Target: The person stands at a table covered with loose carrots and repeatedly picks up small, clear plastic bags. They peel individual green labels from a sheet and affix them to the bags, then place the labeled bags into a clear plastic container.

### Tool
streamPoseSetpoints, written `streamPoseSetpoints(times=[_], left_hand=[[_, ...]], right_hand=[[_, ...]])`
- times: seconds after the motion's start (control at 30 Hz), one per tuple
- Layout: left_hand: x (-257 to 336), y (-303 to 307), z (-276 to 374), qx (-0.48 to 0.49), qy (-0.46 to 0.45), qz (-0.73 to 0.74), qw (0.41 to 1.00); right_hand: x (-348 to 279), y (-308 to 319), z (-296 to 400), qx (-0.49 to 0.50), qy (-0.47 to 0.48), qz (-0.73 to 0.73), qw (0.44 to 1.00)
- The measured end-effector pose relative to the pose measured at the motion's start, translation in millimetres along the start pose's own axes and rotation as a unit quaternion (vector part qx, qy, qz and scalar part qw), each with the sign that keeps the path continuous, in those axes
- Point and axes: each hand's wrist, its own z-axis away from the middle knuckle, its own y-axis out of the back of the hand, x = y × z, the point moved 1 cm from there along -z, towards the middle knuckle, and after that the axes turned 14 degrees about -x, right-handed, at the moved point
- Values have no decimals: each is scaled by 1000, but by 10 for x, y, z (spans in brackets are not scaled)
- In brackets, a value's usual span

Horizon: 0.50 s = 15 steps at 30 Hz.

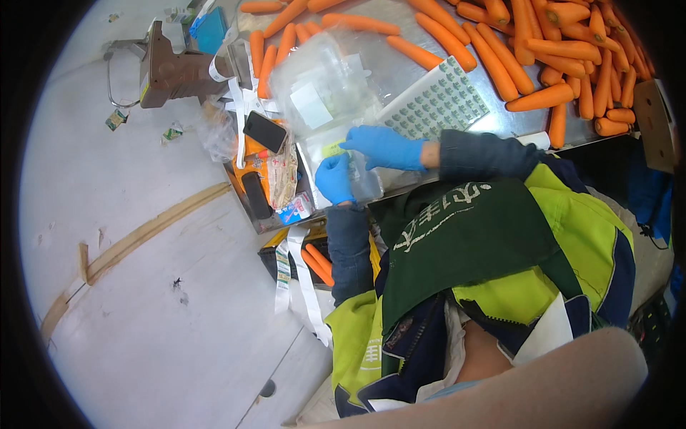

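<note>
Both my hands wear blue gloves and are over a pile of clear plastic bags (367, 182) at the table's near edge. My left hand (333, 178) has its fingers bent together at the bags; whether it pinches anything is hidden. Fingertips of my right hand (388, 147) reach the edge of a yellow-green label (332, 148) on the bags, and its grip is too unclear to tell. Just beyond lies another clear bag pile (316, 69) with a white paper slip (311, 105) on it. A sheet of small green stickers (437, 102) lies beside my right hand.
Many loose carrots (563, 51) cover the metal table's far and right side. To the left are a phone (265, 132), a dark handheld object (256, 195), orange packaging (252, 166) and a brown device (177, 75) with paper strips. Two carrots (318, 263) lie in a crate below.
</note>
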Motion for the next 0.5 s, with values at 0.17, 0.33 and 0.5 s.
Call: streamPoseSetpoints(times=[0.17,0.33,0.5], left_hand=[[132,238,94,125,3,-282,951],[602,552,462,14,10,167,986],[616,407,439,-16,-30,153,988]], right_hand=[[51,-118,-169,-33,-13,73,997],[191,-22,-277,-64,-74,43,994],[-88,566,-369,301,-86,-74,947]])
